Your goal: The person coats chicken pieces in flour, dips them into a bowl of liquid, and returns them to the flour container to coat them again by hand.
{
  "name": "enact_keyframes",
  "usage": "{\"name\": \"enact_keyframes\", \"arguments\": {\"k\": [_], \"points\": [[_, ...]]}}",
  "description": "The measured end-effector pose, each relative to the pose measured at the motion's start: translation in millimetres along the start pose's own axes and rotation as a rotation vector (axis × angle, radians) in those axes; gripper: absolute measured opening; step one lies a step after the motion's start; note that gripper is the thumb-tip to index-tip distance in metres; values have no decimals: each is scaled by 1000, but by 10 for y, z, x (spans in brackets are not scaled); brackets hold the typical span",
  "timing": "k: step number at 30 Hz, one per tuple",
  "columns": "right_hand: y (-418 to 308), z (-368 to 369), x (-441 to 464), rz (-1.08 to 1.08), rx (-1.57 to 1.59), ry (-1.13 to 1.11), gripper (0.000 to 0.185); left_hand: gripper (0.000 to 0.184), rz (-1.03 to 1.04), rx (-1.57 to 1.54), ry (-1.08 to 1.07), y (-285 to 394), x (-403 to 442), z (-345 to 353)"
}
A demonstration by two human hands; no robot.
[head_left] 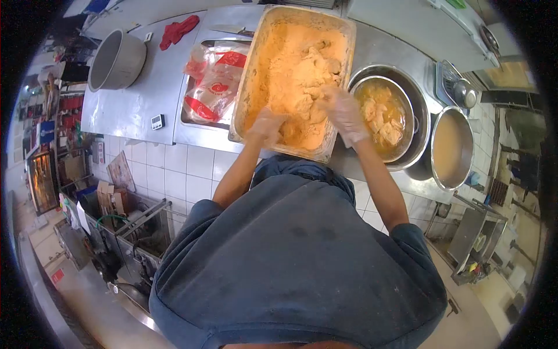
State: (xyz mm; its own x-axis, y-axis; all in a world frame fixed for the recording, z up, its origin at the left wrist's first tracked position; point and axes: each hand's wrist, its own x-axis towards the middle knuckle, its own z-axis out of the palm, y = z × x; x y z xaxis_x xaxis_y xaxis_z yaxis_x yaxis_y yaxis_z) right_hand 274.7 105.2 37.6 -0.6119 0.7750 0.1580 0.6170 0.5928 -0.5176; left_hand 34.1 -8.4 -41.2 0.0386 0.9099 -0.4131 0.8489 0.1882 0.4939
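A large rectangular tub (240,110) holds orange breading flour (285,49) and floured chicken pieces (317,70) heaped on its right side. My left hand (267,127), in a clear plastic glove, is down in the flour near the tub's front left; its fingertips are hidden. My right hand (344,116), gloved too, is at the tub's right edge beside the coated chicken, its fingers smeared by motion. Right of the tub, a steel bowl (408,99) with raw chicken (383,119) in yellowish liquid sits inside a larger bowl (427,125).
On the left are a deep pot (119,61), a red cloth (178,31), a small timer (157,121) and a metal tray (186,119) with plastic bags (218,81). A knife (228,28) lies behind them. A pot of cloudy liquid (452,148) stands far right.
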Motion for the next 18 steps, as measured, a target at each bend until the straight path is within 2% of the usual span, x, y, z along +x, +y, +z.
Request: {"name": "enact_keyframes", "arguments": {"k": [2, 4, 5, 7, 10, 13, 14, 16, 17, 18], "points": [[2, 456, 92, -181, -107, -115, 36, 48, -441, -471, -28, 67, -91, -133], [100, 948, 149, -322, -236, -200, 33, 60, -296, -360, -37, -91, -98, 10], [76, 1028, 163, -287, -298, -204, 35, 66, -226, -303, -40, -123, -125, 7], [34, 1145, 140, -208, -424, -215, 38, 68, -254, -248, -35, -74, -192, -32], [73, 1102, 85, -150, -439, -228, 49, 68, -312, -267, 43, -21, -208, 19], [29, 990, 79, -183, -326, -241, 29, 61, -337, -242, 73, -51, -157, -40], [74, 1045, 19, -227, -307, -187, 31, 57, -342, -224, 63, -49, -165, -51], [162, 1209, -120, -315, -264, -77, 36, 56, -225, -345, 250, -166, -161, 82], [32, 1049, -80, -196, -140, -141, 40, 55, -166, -404, 346, -134, -190, 31], [-87, 871, -19, -80, -16, -202, 45, 51, -160, -534, 352, -121, -210, -36]]}}
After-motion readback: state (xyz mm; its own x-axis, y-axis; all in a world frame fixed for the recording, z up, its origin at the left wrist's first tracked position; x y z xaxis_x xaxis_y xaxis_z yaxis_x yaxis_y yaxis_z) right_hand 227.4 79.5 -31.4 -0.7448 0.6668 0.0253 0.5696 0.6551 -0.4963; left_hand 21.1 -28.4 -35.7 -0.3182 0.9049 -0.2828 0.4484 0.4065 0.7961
